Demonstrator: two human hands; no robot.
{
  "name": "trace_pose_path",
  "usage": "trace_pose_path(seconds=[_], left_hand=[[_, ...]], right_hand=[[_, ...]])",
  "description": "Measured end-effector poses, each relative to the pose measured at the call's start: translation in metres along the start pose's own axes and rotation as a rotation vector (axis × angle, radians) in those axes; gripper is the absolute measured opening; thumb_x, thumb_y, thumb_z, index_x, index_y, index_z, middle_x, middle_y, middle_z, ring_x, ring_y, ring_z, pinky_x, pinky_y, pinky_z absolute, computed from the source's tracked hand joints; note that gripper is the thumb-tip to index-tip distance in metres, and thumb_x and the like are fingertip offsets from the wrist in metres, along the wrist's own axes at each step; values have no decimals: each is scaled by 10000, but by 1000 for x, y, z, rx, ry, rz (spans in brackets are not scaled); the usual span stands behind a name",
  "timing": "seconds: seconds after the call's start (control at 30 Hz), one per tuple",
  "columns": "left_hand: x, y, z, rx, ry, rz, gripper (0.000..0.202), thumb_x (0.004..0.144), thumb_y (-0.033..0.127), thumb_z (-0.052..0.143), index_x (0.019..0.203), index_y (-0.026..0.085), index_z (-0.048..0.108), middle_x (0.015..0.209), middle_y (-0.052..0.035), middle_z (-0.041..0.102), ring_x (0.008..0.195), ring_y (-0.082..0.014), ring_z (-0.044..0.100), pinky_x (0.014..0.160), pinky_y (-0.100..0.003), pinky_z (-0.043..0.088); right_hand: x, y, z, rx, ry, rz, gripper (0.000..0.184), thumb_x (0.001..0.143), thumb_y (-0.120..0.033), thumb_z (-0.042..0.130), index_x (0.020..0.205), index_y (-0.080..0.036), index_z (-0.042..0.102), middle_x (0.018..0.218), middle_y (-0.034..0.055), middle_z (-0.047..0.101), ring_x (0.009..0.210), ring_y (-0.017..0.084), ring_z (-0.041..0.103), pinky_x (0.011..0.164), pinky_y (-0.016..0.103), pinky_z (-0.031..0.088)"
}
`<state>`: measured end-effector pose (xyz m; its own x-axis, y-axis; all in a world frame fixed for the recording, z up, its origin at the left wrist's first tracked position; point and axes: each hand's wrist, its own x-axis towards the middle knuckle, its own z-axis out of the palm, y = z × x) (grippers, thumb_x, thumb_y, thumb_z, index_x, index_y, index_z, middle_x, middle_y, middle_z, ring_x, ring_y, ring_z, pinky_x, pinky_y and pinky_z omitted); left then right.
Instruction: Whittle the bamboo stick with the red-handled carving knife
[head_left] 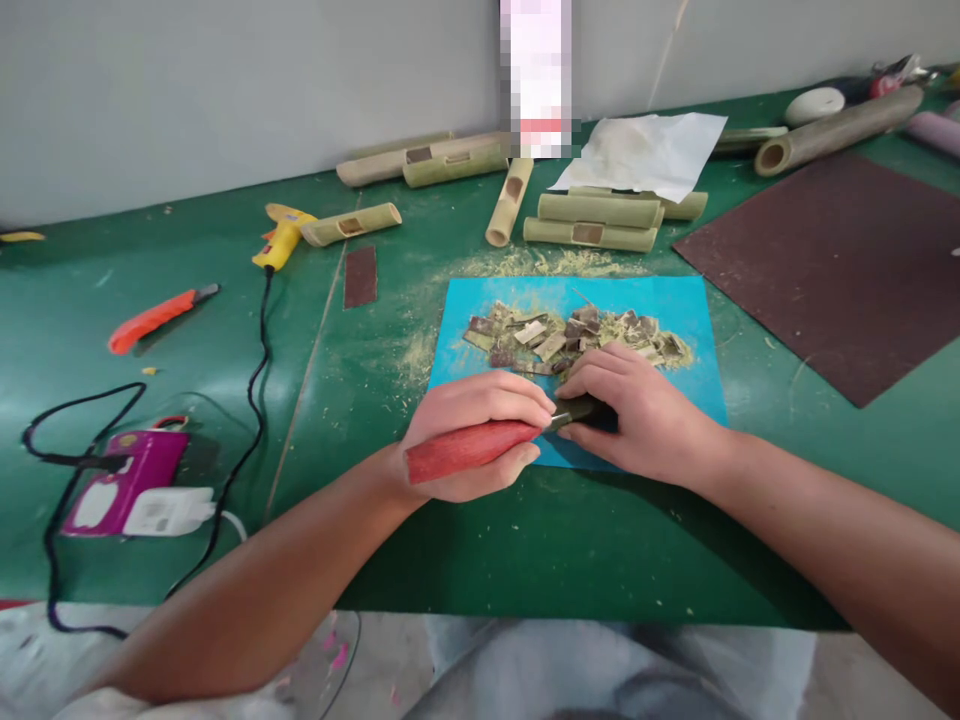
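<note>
My left hand (480, 425) is closed around the red handle of a carving tool (472, 452). A thin glint of metal shows at the handle's front, but the blade's shape is mostly hidden. My right hand (637, 415) grips a dark olive piece that looks like bamboo (576, 410), its fingers on top and thumb below. Tool and piece meet between my two hands, over the near part of a blue sheet (465, 300). Just beyond my fingers lies a heap of bamboo chips and shavings (551, 345).
Cut bamboo tubes (600, 210) lie at the back, partly under white paper (652, 155). A brown sheet (840, 280) is on the right. Leftward are a yellow glue gun (281, 235), an orange utility knife (157, 318) and a purple power strip (127, 470) with a black cord.
</note>
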<state>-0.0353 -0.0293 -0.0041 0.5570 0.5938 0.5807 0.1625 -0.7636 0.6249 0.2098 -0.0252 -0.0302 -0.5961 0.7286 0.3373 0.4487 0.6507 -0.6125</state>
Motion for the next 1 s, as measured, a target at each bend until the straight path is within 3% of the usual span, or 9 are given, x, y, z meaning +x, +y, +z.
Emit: trace_pose_path(seconds=[0.13,0.33,0.53,1.0], left_hand=[[0,-1,0,-22,-22,-10,179,865,143,761,1040,175,741,1014,-96,821,944,-169,805,892,-277,683],[4,-3,-2,-78,-7,-88,207,836,271,882,988,223,751,988,-70,830,918,-192,814,857,-309,686],[6,0,0,-76,-40,-110,182,858,236,858,995,228,738,1014,-59,836,917,-189,817,863,-312,687],[3,2,2,-8,-53,-28,161,876,161,784,1031,188,751,1022,-79,836,940,-166,811,896,-271,679]], right_hand=[[1,0,0,-8,-5,-12,84,942,-266,663,997,-202,663,977,102,723,903,257,601,825,409,482],[3,0,0,-14,-16,2,44,929,-249,666,966,-226,658,969,90,719,896,254,591,831,408,472],[3,-1,0,-13,-17,-5,69,956,-290,661,955,-221,654,971,101,721,907,263,600,825,421,475],[2,-1,-1,-9,-17,1,76,920,-250,687,966,-220,634,983,95,716,906,255,593,837,419,477]])
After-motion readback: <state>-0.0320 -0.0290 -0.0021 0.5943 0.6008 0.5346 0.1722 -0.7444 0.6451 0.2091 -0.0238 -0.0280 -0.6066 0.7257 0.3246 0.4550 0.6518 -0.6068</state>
